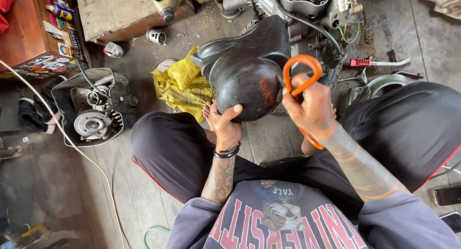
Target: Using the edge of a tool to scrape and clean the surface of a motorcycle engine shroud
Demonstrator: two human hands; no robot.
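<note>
Orange plastic stands out first: a tool with a looped orange handle (301, 73) is clamped in the right hand (312, 109), fingers closed round it, the loop pointing up and away from the person and the other end showing below the wrist, so its long axis runs roughly toward the body. Just to the left of it sits a dark rounded engine cover (247, 68), scuffed red in one spot, resting against the engine (307, 13) on the wooden floor (62, 181). The left hand (224, 124) cups that cover from underneath, thumb pressed on its lower curve, grip closed on it. Of the two, the left hand is the nearer to the cover; the tool sits at its right edge. A yellow rag (182, 85) lies just beside.
</note>
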